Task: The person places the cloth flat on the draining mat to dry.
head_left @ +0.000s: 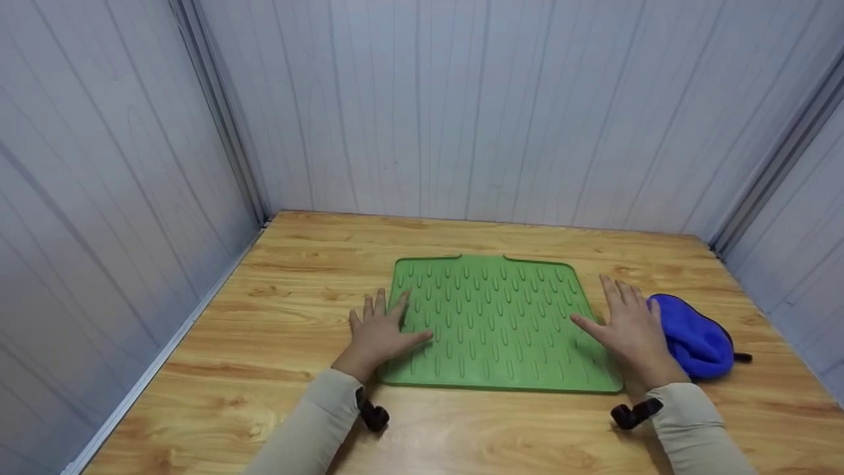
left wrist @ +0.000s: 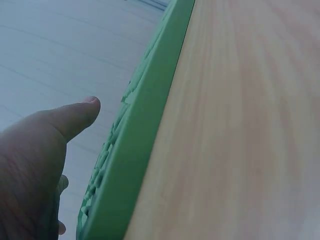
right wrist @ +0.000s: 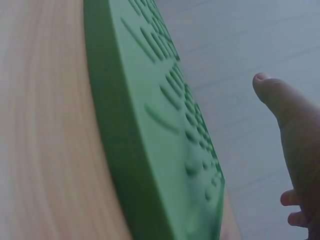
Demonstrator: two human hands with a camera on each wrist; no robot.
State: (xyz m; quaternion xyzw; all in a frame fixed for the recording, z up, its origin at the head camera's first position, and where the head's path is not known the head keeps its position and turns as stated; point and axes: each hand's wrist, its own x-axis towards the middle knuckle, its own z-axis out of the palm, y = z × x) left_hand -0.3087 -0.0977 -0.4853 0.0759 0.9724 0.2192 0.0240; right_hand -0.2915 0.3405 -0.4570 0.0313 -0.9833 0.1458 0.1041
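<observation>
A green mat [head_left: 491, 320] with rows of raised oval ridges lies flat on the wooden table. Over its left edge my left hand [head_left: 379, 336] is spread, thumb pointing inward across the mat. On the opposite side my right hand [head_left: 633, 333] spreads its fingers above the right edge, thumb toward the middle. Neither hand holds anything. In the left wrist view the thumb [left wrist: 75, 116] stands apart from the mat's thick green side [left wrist: 142, 125]. The right wrist view likewise has the thumb [right wrist: 280, 97] away from the ridged surface [right wrist: 165, 105].
A blue cloth pouch [head_left: 695, 340] with a dark zipper line and a black tab lies on the table [head_left: 264, 343] just right of my right hand. Pale panelled walls [head_left: 422, 112] enclose the table at the back and both sides.
</observation>
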